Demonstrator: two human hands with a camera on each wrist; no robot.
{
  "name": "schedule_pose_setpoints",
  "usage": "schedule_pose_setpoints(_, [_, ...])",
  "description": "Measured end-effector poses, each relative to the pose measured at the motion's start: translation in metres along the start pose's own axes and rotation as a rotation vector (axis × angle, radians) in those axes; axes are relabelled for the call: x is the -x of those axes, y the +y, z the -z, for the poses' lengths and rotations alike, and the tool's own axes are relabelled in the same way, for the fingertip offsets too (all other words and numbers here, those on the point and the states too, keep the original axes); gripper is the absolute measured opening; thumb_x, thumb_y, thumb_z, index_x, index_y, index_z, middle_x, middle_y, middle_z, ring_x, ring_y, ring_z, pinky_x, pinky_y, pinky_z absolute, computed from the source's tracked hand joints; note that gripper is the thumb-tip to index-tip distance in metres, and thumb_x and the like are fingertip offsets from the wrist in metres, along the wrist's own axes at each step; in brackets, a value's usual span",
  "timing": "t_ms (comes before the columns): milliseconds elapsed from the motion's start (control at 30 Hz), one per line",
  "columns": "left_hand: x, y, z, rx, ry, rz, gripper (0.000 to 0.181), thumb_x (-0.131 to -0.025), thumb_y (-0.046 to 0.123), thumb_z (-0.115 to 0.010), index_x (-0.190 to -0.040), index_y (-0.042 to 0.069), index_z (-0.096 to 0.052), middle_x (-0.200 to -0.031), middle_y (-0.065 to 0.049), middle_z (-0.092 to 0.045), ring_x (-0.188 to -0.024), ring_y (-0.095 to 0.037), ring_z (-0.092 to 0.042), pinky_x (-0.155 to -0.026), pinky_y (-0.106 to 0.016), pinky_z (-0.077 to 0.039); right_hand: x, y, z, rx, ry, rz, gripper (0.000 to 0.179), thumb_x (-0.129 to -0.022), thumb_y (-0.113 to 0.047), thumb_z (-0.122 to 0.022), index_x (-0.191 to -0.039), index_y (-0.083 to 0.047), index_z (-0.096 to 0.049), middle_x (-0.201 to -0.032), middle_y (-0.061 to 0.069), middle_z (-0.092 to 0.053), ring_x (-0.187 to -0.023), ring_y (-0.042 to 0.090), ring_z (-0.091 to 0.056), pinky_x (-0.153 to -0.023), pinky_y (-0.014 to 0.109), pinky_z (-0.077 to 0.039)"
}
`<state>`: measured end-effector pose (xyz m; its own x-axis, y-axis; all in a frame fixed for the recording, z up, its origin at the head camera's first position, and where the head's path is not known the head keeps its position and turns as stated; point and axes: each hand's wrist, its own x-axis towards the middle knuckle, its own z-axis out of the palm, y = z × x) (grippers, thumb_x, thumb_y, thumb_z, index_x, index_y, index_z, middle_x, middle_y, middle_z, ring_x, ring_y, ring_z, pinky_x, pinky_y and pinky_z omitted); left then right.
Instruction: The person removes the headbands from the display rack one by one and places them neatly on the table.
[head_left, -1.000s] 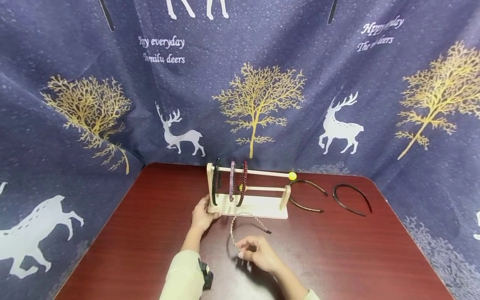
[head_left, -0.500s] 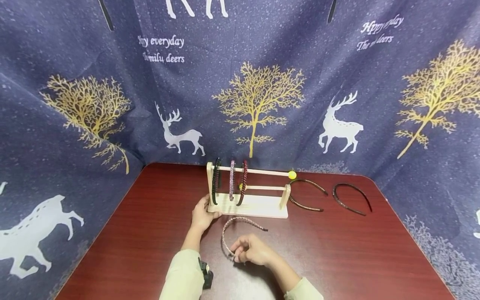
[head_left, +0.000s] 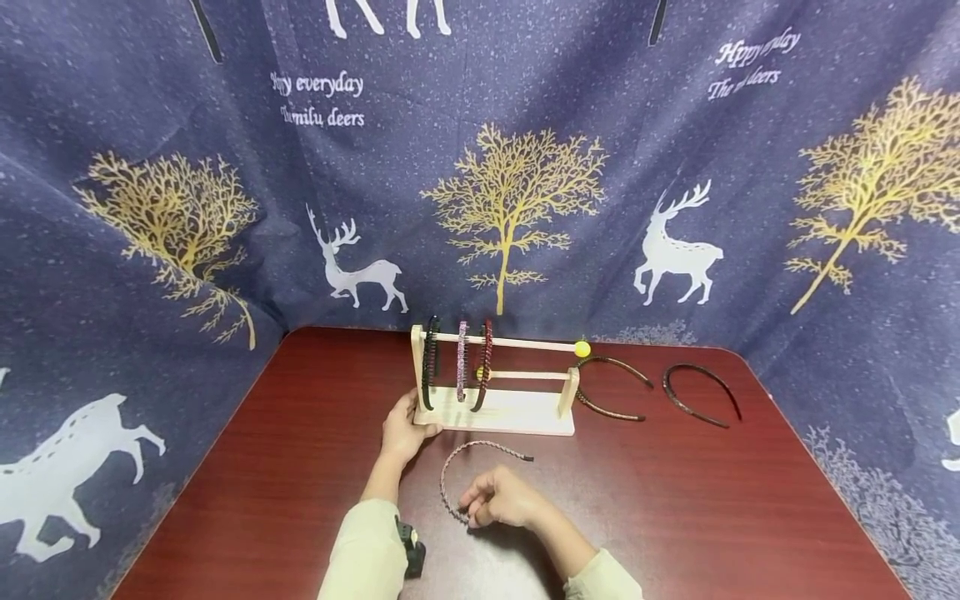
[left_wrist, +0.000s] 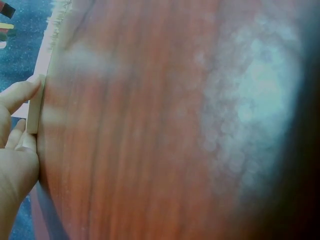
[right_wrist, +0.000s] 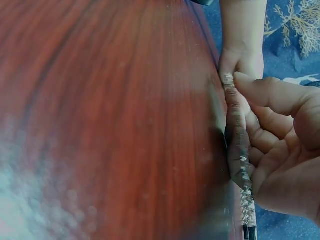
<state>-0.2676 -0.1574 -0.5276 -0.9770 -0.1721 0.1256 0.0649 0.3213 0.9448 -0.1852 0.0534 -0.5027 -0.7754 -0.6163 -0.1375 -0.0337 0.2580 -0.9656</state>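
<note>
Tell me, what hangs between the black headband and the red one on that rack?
One glittery pinkish-purple headband hangs on the upper rod of the wooden rack, between the black headband and the red headband; the head view shows it.

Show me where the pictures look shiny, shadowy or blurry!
Head view: pale shine on the table at the bottom, a dark shadow beside the right hand; left wrist view: whitish glare at right, wood grain soft; right wrist view: glare at lower left.
</note>
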Motion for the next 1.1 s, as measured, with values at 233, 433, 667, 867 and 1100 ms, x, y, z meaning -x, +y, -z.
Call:
schedule_pose_setpoints(233, [0.001,-0.001,-0.001,0.032,-0.004,-0.009,0.079,-0.061,-0.01,-0.079,-0.132,-0.008,-0.043,-0.128,-0.027,-0.049,-0.12,-0.037,-0.045,-0.101,-0.04,-0.038,0.003,-0.002,0.004,0.016,0.014,0.067,0.028,-0.071,0.011,-0.063,-0.099,0.008,-0.064,-0.08,0.015,-0.066,-0.066,0.013,-0.061,-0.058,0.021,-0.052])
schedule_pose_setpoints(433, [0.001,-0.001,0.0,0.024,0.001,-0.005,0.079,-0.062,-0.01,-0.079,-0.132,-0.007,-0.043,-0.13,-0.026,-0.048,-0.121,-0.036,-0.045,-0.102,-0.038,-0.038,0.011,-0.016,0.013,0.047,0.098,0.157,0.028,-0.079,-0.001,-0.066,-0.106,0.006,-0.063,-0.084,0.008,-0.065,-0.071,0.012,-0.06,-0.069,0.026,-0.052])
schedule_pose_setpoints(667, [0.0,-0.001,0.0,0.015,-0.002,-0.011,0.079,-0.061,-0.01,-0.079,-0.132,-0.008,-0.042,-0.129,-0.027,-0.048,-0.12,-0.037,-0.045,-0.101,-0.04,-0.038,0.024,-0.045,0.021,-0.018,0.162,0.23,0.027,-0.081,0.002,-0.064,-0.108,0.009,-0.06,-0.091,0.02,-0.063,-0.081,0.02,-0.06,-0.073,0.028,-0.053])
schedule_pose_setpoints(867, [0.001,0.001,0.0,0.024,-0.006,0.01,0.081,-0.062,-0.009,-0.079,-0.133,-0.008,-0.041,-0.131,-0.027,-0.046,-0.121,-0.036,-0.044,-0.101,-0.039,-0.038,0.024,-0.055,0.028,-0.045,0.274,0.32,0.03,-0.082,0.004,-0.062,-0.112,0.01,-0.058,-0.099,0.026,-0.062,-0.084,0.023,-0.061,-0.072,0.031,-0.054])
schedule_pose_setpoints(1100, [0.001,0.001,0.001,0.028,-0.01,0.018,0.081,-0.062,-0.01,-0.079,-0.134,-0.007,-0.041,-0.132,-0.027,-0.046,-0.121,-0.037,-0.044,-0.101,-0.039,-0.039,0.018,-0.058,0.036,-0.072,0.357,0.4,0.031,-0.081,0.009,-0.062,-0.112,0.011,-0.056,-0.099,0.03,-0.06,-0.087,0.025,-0.059,-0.076,0.027,-0.051])
